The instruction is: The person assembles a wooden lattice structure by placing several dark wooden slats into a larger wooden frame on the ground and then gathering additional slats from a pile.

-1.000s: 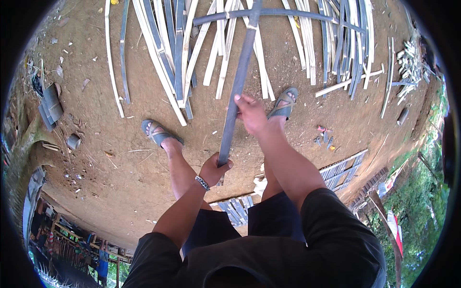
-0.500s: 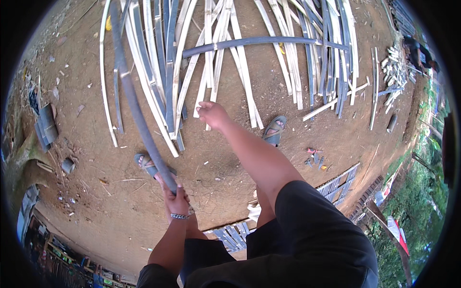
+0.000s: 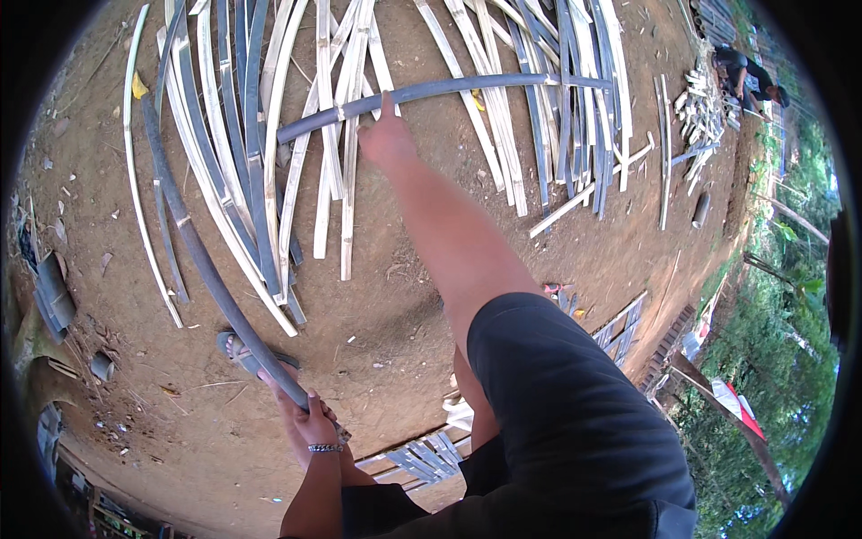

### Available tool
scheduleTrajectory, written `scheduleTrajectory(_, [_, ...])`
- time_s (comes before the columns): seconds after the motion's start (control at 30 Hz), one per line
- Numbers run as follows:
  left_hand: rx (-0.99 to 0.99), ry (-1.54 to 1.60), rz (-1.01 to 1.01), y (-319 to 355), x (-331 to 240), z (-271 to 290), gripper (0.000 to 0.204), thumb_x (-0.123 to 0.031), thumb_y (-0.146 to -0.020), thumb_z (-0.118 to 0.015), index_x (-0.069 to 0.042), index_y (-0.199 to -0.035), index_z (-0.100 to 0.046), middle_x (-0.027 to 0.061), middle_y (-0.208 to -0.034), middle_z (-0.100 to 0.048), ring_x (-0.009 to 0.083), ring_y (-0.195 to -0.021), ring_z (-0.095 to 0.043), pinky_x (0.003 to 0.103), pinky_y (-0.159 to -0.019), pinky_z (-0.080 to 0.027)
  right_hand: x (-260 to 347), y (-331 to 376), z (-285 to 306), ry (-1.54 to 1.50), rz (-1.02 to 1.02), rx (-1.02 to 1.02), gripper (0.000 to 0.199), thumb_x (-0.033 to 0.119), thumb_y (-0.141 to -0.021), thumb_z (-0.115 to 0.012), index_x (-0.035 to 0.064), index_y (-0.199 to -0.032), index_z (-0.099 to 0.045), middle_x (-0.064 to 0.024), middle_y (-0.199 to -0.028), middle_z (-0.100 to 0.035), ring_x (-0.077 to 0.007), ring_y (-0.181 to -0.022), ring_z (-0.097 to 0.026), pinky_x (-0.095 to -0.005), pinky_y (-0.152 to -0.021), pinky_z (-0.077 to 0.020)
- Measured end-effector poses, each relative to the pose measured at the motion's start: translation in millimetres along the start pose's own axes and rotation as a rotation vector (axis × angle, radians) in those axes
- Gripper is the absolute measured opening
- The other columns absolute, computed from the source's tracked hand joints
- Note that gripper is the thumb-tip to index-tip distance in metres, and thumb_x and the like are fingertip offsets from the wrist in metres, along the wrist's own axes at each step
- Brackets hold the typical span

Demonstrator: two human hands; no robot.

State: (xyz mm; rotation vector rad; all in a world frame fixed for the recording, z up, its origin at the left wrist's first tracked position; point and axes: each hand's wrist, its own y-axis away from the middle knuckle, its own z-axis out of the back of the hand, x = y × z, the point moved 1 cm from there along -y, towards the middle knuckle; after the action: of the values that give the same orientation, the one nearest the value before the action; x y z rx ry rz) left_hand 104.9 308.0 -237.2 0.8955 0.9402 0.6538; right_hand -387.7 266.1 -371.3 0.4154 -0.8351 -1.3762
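Observation:
My left hand (image 3: 311,420) is wrapped round the near end of a long dark bamboo pole (image 3: 217,280), which slants away to the far left. My right arm stretches forward. My right hand (image 3: 389,142) is at a second dark bamboo pole (image 3: 503,82), lying crosswise over split bamboo strips (image 3: 347,225). Its index finger reaches onto that pole and the thumb stands apart; whether the finger presses on it I cannot tell. The strips, pale on one face and dark on the other, lie in fanned bundles on the ground.
Brown earth ground with my sandalled foot (image 3: 242,352) at left. Small hand tools (image 3: 562,296) lie beyond my right arm. A pile of short bamboo pieces (image 3: 703,112) lies far right, near another person (image 3: 747,76). A slatted bamboo frame (image 3: 426,458) lies behind my legs.
My right hand has moved forward from the ends of the strips to the crosswise pole. The view has shifted rightward, while my left hand keeps its hold on its pole.

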Motion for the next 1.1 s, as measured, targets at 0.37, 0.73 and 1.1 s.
scheduleTrajectory(0.37, [-0.030,-0.037,0.005,-15,-7,-14,0.016,-0.016,-0.096,-0.060,-0.013,-0.105,-0.047,-0.0028,-0.060,-0.046,0.0074,-0.046,-0.045,0.023,-0.040,-0.040,-50,-29,-38,-0.702,-0.086,-0.423,0.057,0.015,-0.082,-0.073,0.0063,-0.131,-0.045,-0.0258,-0.122,-0.053,-0.0361,-0.109,-0.058,-0.0408,-0.094,-0.0483])
scheduleTrajectory(0.73, [-0.048,-0.102,-0.055,9,-34,-19,0.012,-0.014,-0.096,-0.061,-0.008,-0.098,-0.051,-0.0020,-0.061,-0.047,0.0075,-0.044,-0.044,0.022,-0.040,-0.037,-151,194,-49,-1.576,-0.458,-0.384,0.012,0.023,-0.102,-0.051,0.0142,-0.105,-0.045,-0.0023,-0.083,-0.050,-0.0128,-0.064,-0.052,-0.0288,-0.054,-0.0467])
scheduleTrajectory(1.1, [0.131,-0.333,-0.141,69,-71,19,0.027,-0.025,-0.097,-0.060,-0.004,-0.080,-0.056,-0.0009,-0.050,-0.048,0.0095,-0.047,-0.050,0.025,-0.042,-0.038,-86,455,-100,-1.370,-0.504,0.064,0.020,0.027,-0.103,-0.050,0.0116,-0.095,-0.039,-0.0002,-0.068,-0.046,-0.0101,-0.055,-0.051,-0.0268,-0.048,-0.0439])
